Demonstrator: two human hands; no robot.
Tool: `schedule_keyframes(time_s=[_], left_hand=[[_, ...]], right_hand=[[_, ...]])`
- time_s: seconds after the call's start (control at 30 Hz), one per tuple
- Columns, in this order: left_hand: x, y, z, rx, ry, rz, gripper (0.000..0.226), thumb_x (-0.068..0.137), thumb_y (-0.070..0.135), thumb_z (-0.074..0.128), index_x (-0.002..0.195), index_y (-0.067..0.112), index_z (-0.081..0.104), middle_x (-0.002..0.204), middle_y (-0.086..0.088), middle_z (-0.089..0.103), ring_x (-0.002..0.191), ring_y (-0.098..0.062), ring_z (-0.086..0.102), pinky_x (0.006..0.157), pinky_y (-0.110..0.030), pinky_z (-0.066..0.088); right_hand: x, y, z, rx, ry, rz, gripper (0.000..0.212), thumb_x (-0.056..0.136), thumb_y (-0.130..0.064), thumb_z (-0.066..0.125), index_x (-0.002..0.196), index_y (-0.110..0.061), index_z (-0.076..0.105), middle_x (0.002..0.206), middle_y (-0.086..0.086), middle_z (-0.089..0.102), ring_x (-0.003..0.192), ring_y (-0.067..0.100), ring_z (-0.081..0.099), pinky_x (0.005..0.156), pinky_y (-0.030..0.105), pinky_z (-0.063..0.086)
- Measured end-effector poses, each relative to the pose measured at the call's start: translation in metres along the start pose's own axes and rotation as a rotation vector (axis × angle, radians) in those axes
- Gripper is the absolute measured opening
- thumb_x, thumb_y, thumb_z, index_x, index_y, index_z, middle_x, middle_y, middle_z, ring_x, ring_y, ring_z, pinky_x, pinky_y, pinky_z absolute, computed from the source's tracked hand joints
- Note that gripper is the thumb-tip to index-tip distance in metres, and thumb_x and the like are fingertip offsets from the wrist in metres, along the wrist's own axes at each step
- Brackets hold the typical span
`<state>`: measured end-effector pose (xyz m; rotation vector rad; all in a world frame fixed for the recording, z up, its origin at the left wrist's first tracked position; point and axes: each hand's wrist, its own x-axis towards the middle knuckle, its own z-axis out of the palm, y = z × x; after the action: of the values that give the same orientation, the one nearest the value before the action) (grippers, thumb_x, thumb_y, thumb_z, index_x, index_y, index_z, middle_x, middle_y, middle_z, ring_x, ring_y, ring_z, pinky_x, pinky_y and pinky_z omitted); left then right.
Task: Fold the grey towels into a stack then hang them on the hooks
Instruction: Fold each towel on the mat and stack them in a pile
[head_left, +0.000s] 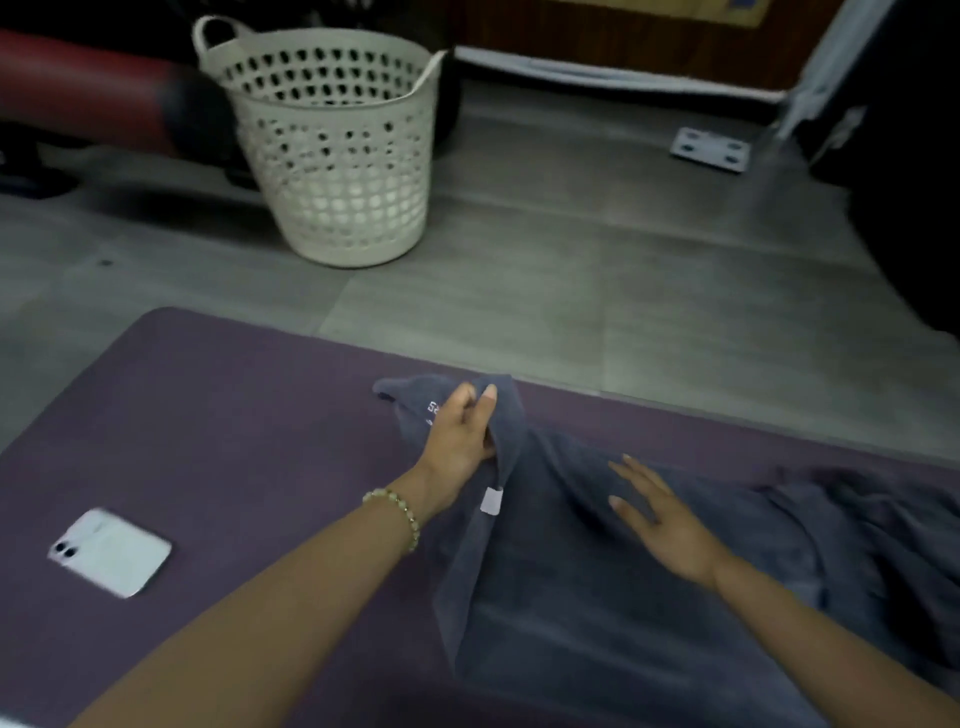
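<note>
A dark grey towel (597, 587) lies rumpled on a purple mat (234, 415), spreading from the middle to the right edge. My left hand (460, 434) grips its far left corner, bunched and lifted slightly; a small pale label hangs just below that hand. My right hand (660, 512) hovers or rests flat over the towel's middle with fingers straight and spread. More grey cloth (883, 519) is heaped at the right; I cannot tell whether it is a second towel. No hooks are in sight.
A white phone (111, 551) lies on the mat at the left. A white perforated laundry basket (332, 145) stands on the grey floor beyond the mat. A small white scale (710, 149) sits far right by dark furniture.
</note>
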<state>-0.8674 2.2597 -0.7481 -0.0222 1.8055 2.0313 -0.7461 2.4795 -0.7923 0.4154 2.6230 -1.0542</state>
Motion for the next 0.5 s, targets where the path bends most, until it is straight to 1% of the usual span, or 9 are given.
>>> schedule_keyframes(time_s=[0.07,0.13,0.23,0.3,0.33,0.37,0.43,0.47,0.5], left_hand=[[-0.006,0.015,0.047,-0.017,-0.055,0.004,0.026,0.102,0.02,0.041,0.076,0.013,0.036,0.062,0.0,0.053,0.052,-0.002,0.058,0.052,-0.017,0.053],[-0.013,0.024,0.092,-0.021,-0.086,-0.002,0.029,0.102,0.022,0.041,0.074,0.014,0.038,0.067,-0.001,0.053,0.054,-0.004,0.059,0.052,-0.019,0.053],[-0.029,0.022,0.154,-0.012,-0.156,-0.014,0.031,0.102,0.023,0.04,0.072,0.015,0.039,0.067,-0.002,0.052,0.055,-0.008,0.057,0.052,-0.02,0.052],[-0.039,0.01,0.191,-0.008,-0.197,-0.027,0.031,0.102,0.023,0.041,0.072,0.015,0.038,0.064,-0.002,0.05,0.055,-0.01,0.055,0.052,-0.022,0.051],[-0.044,0.003,0.209,0.0,-0.213,-0.036,0.031,0.102,0.024,0.041,0.072,0.015,0.038,0.062,-0.001,0.05,0.055,-0.011,0.054,0.051,-0.023,0.05],[-0.049,-0.007,0.224,0.019,-0.221,-0.043,0.031,0.102,0.024,0.042,0.072,0.015,0.037,0.06,0.0,0.048,0.054,-0.011,0.052,0.049,-0.023,0.048],[-0.056,-0.031,0.25,0.061,-0.229,-0.052,0.032,0.101,0.025,0.043,0.071,0.015,0.035,0.055,0.001,0.043,0.049,-0.012,0.046,0.046,-0.024,0.042],[-0.059,-0.044,0.26,0.099,-0.231,-0.049,0.033,0.1,0.026,0.045,0.071,0.015,0.035,0.054,-0.002,0.041,0.05,-0.015,0.044,0.048,-0.027,0.04],[-0.061,-0.058,0.268,0.157,-0.232,-0.043,0.033,0.099,0.028,0.046,0.071,0.016,0.036,0.058,-0.007,0.04,0.054,-0.019,0.042,0.052,-0.032,0.039]], right_hand=[[-0.022,0.026,-0.037,0.005,0.029,0.056,0.051,0.096,-0.036,0.048,0.145,-0.03,0.032,0.157,-0.01,0.017,0.143,0.009,0.019,0.114,0.022,0.015],[-0.043,0.051,-0.069,0.017,0.035,0.118,0.051,0.097,-0.033,0.049,0.145,-0.024,0.033,0.157,-0.005,0.02,0.144,0.013,0.02,0.115,0.024,0.017],[-0.079,0.09,-0.111,0.034,0.032,0.246,0.049,0.099,-0.031,0.046,0.144,-0.018,0.033,0.152,-0.001,0.028,0.142,0.02,0.025,0.113,0.028,0.022],[-0.103,0.121,-0.131,0.094,0.051,0.363,0.05,0.098,-0.033,0.048,0.143,-0.015,0.036,0.146,0.0,0.034,0.139,0.025,0.031,0.111,0.032,0.028],[-0.116,0.135,-0.138,0.132,0.066,0.415,0.05,0.096,-0.034,0.052,0.14,-0.013,0.04,0.142,0.001,0.038,0.136,0.027,0.036,0.11,0.034,0.031],[-0.127,0.152,-0.141,0.181,0.088,0.455,0.052,0.092,-0.037,0.059,0.134,-0.01,0.046,0.134,0.003,0.044,0.131,0.028,0.041,0.108,0.036,0.034],[-0.148,0.19,-0.142,0.299,0.149,0.54,0.061,0.08,-0.044,0.072,0.124,-0.005,0.054,0.128,0.011,0.052,0.121,0.028,0.048,0.106,0.038,0.037],[-0.159,0.204,-0.141,0.33,0.158,0.597,0.058,0.082,-0.039,0.071,0.124,-0.003,0.055,0.131,0.013,0.053,0.118,0.027,0.049,0.106,0.038,0.038],[-0.168,0.216,-0.139,0.348,0.14,0.637,0.051,0.088,-0.033,0.065,0.128,-0.003,0.055,0.134,0.012,0.052,0.119,0.026,0.049,0.106,0.037,0.038]])
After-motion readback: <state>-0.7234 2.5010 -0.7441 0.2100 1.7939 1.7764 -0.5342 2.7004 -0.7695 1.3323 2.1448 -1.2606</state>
